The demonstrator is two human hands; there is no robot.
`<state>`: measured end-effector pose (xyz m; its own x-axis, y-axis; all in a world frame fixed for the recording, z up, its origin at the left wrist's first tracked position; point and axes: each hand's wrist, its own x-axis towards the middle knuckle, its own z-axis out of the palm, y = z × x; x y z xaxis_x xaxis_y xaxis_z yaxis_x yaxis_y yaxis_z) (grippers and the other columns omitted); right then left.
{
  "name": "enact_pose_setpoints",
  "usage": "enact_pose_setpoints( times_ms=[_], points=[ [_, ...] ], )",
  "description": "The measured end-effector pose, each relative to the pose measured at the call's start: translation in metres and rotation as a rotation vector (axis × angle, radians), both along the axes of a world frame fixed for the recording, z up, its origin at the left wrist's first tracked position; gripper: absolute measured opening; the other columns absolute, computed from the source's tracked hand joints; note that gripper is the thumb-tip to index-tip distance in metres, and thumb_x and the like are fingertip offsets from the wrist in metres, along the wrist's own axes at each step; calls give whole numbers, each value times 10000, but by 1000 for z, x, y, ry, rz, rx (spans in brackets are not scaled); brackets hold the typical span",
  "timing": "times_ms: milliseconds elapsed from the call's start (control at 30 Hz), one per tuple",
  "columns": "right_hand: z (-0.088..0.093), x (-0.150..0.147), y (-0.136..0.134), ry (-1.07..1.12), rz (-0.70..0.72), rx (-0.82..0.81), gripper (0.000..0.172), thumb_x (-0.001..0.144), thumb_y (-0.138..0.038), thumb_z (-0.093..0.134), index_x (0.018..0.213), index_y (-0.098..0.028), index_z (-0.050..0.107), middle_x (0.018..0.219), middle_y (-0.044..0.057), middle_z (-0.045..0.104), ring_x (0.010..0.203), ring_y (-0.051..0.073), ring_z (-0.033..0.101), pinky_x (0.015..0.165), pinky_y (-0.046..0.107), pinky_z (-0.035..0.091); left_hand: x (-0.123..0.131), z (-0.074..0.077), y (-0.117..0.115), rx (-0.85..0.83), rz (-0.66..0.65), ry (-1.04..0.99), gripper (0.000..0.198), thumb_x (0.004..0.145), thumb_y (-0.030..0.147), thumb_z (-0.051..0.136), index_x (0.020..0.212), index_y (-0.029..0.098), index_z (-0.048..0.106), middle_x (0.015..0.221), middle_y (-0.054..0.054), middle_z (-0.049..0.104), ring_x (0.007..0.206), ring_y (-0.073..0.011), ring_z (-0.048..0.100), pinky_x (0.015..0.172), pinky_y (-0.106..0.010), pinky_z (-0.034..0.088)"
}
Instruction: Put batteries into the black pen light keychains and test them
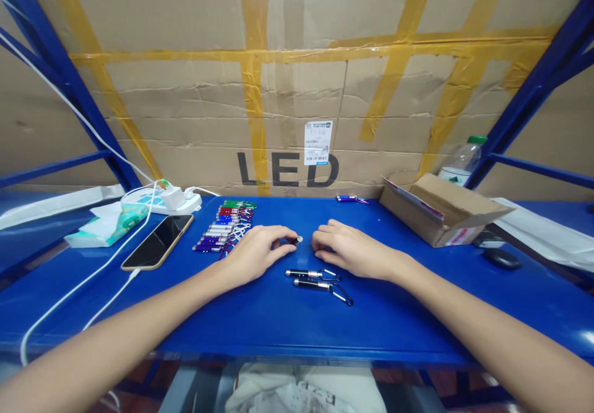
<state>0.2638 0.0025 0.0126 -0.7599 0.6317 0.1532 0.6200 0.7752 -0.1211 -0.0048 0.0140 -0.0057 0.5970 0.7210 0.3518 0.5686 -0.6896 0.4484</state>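
Note:
My left hand [257,252] is closed in a pinch. A short black piece with a silver end [299,239], like the tip of a keychain flashlight, pokes out between thumb and forefinger; the rest is hidden. Just across from it, my right hand [346,249] has its fingers curled in, and whatever they hold, if anything, is hidden. Below the hands lie two black keychain flashlights [304,273] with black carabiner clips. Left of my left hand is a row of several keychain flashlights [220,227] in green, red, blue, silver and purple.
A phone [158,243] on a white cable, a tissue pack [109,224] and a power strip [185,201] occupy the left. At the back lies a blue flashlight [346,199]. An open cardboard box [431,208], a mouse [501,258] and a bottle [461,162] stand right.

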Motion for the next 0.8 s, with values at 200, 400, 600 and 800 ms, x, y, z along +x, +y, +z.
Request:
enact_pose_setpoints(
  times_ms=[200,400,600,800],
  points=[
    [-2,0,0,22,10,-29,132,1096,-209,545,990,-216,623,957,72,683,914,259,594,811,370,456,1,0,0,-1,-2,8,206,1017,296,693,1190,226,782,1124,-29,823,792,-179,697,792,-290,537],
    [-2,-2,-1,186,-10,31,167,1144,-286,479,1058,-222,607,1000,68,680,916,243,591,817,364,472,1,-1,-1,-7,-9,9,206,1015,303,709,1195,229,777,1099,-10,820,749,-162,666,751,-277,504],
    [-2,-7,-5,355,63,105,153,1156,-300,466,1115,-237,599,1086,72,697,990,241,580,857,357,476,2,-1,-3,-46,-53,-10,181,1016,325,713,1159,237,778,1039,5,815,734,-152,661,723,-265,475],
    [-2,-10,-8,366,126,106,141,1152,-281,480,1125,-237,611,1060,65,696,961,229,570,846,347,469,4,1,-4,-117,-46,-55,192,1004,333,714,1139,220,789,927,11,797,707,-145,635,698,-259,456]
  ],
)
